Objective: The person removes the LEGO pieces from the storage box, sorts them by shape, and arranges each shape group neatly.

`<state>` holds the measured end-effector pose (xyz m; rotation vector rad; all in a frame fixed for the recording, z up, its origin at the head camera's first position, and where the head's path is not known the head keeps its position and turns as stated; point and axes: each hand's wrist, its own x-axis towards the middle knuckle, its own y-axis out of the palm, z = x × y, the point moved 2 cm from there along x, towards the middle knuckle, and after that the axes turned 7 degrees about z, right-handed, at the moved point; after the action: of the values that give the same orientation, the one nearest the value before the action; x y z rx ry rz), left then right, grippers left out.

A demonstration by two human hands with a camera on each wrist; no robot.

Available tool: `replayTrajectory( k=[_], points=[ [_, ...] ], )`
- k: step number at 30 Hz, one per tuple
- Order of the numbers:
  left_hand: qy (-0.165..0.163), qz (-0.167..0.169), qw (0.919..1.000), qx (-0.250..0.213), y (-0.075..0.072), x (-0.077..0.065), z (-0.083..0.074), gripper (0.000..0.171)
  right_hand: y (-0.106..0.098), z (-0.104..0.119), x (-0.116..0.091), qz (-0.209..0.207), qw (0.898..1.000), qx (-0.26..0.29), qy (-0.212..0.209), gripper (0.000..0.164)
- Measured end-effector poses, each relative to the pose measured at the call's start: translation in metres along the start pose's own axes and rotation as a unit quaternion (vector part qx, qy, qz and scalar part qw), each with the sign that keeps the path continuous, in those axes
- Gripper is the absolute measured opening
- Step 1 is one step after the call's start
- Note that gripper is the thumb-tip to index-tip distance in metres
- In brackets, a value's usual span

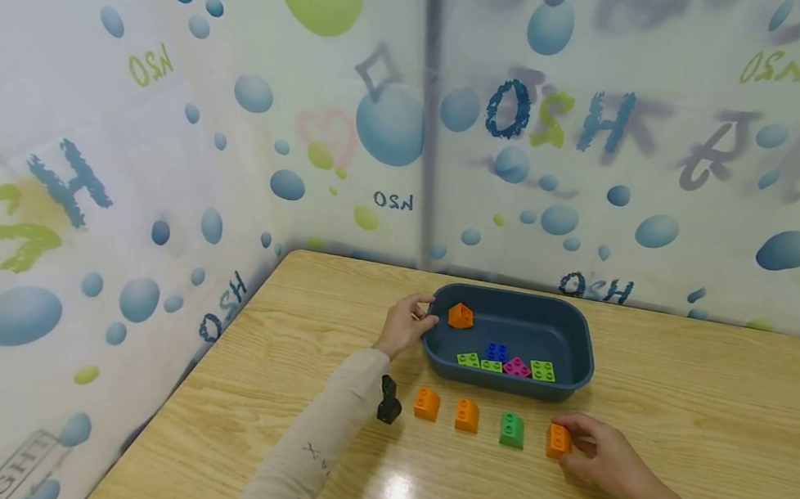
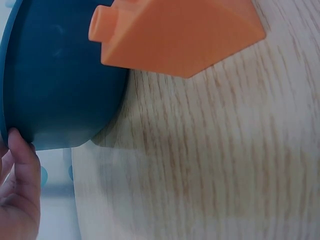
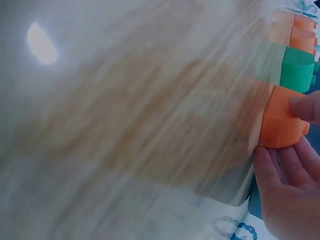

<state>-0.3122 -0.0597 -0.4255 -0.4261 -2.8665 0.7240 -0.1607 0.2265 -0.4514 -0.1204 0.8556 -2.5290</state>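
R hand (image 1: 602, 458) pinches smooth plastic orange block (image 1: 559, 441), curved-sided, R end of 4-pc row on wood-grain table (image 1: 694, 398): 3 orange, 1 green block (image 1: 512, 430). L hand (image 1: 404, 326) grips L rim of dk-blue rounded tub (image 1: 503, 382) w/ 6 studded blocks (image 1: 542, 371). Backdrop (image 1: 454, 165): mirrored "H2O" print.

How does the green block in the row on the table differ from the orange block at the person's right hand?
Colour: the green block is green; the gripped block is orange. Handling: the right hand holds the gripped block, while nothing touches the green block. Place: the gripped block ends the row at the right; the green block sits between it and another orange block. Both show two studs and a curved side.
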Motion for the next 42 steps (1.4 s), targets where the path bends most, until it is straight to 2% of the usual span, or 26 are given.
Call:
replayTrajectory(
  k=[10,18,27,33,37,39,40,42],
  points=[
    [0.008,-0.002,1.0,0.006,0.0,0.0,0.0,0.034,0.0,-0.001,-0.001,0.004,1.0,-0.005,-0.004,0.044],
    [-0.001,-0.004,1.0,0.008,0.0,0.002,0.002,0.034,0.001,0.002,-0.001,0.006,1.0,-0.004,-0.011,0.046],
    [-0.001,-0.005,0.9999,0.012,0.0,0.002,0.003,0.033,-0.01,0.002,-0.002,0.011,1.0,0.018,-0.015,0.053],
    [0.001,-0.006,0.9999,0.013,0.0,0.002,0.002,0.033,-0.029,0.014,-0.003,-0.003,0.996,-0.012,-0.086,0.047],
    [0.003,-0.008,0.9998,0.017,0.0,0.003,0.003,0.034,-0.041,0.026,0.001,-0.028,0.993,-0.029,-0.108,0.041],
    [0.003,-0.009,0.9998,0.019,0.0,0.003,0.004,0.034,-0.047,0.032,0.006,-0.033,0.993,-0.027,-0.111,0.039],
    [0.003,-0.009,0.9998,0.019,0.0,0.003,0.004,0.034,-0.05,0.031,0.009,-0.034,0.99,-0.016,-0.134,0.037],
    [0.004,-0.008,0.9998,0.018,0.001,0.003,0.004,0.033,-0.055,0.036,0.016,-0.037,0.989,-0.016,-0.142,0.036]
  ],
)
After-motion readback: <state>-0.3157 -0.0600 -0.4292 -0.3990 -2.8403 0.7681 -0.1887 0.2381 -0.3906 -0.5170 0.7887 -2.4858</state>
